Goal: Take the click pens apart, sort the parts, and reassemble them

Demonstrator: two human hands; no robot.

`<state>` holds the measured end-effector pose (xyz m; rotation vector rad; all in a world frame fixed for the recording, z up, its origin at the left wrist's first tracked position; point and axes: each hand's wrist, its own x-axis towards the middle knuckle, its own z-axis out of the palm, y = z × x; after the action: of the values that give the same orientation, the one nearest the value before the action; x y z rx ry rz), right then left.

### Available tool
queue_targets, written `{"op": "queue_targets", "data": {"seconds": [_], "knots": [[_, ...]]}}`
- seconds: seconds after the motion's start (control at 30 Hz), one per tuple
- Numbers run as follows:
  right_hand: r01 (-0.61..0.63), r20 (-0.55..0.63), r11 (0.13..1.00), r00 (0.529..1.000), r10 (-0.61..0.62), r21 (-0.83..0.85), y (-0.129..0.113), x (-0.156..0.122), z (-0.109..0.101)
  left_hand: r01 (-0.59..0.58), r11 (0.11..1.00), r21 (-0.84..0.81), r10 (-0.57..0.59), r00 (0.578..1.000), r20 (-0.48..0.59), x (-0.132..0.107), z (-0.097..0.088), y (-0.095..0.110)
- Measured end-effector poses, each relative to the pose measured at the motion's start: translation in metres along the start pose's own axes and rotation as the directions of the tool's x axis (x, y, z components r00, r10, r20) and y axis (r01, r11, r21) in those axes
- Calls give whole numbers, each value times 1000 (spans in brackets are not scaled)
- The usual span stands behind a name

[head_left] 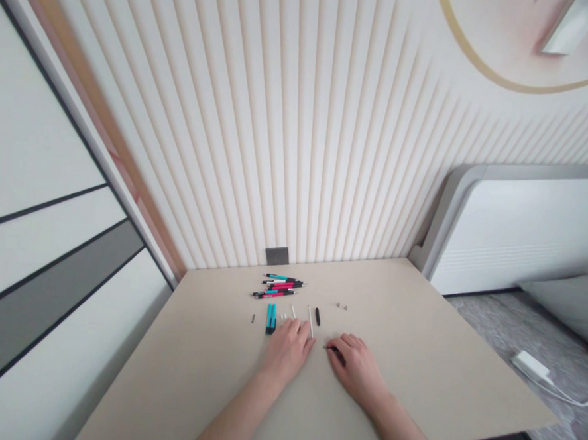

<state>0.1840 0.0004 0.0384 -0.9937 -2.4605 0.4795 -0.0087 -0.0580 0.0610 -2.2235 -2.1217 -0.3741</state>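
My left hand lies flat on the beige table, fingers stretched out, next to a white refill tube and a short white piece. Two teal pen barrels lie just left of its fingertips. My right hand rests on the table with fingers curled over a small black pen part. A black cap lies beyond the hands. Several assembled pens in pink, teal and black lie in a cluster farther back.
Tiny metal bits lie at the right of the parts and a small dark piece at the left. A ribbed wall with a grey socket stands behind. A bed headboard is at the right, a white charger on the floor.
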Motion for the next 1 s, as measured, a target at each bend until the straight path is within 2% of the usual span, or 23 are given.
{"op": "queue_targets", "data": {"seconds": [0.1,0.2,0.43,0.67,1.0], "knots": [[-1,5,1000,1000,1,8,1,0,1,3,999,-32,-5,998,-59,-8,3,-7],[-2,12,1000,1000,2,13,0,0,0,-34,993,-113,26,997,-68,-10,8,-11],[-10,31,1000,999,10,14,-1,1,0,-107,977,-186,105,994,-22,2,16,-12],[-11,23,1000,1000,10,1,1,3,2,-157,963,-221,159,987,-7,6,16,-16],[2,28,1000,1000,-3,17,3,2,4,-133,960,-248,126,991,-42,1,18,-18]]}}
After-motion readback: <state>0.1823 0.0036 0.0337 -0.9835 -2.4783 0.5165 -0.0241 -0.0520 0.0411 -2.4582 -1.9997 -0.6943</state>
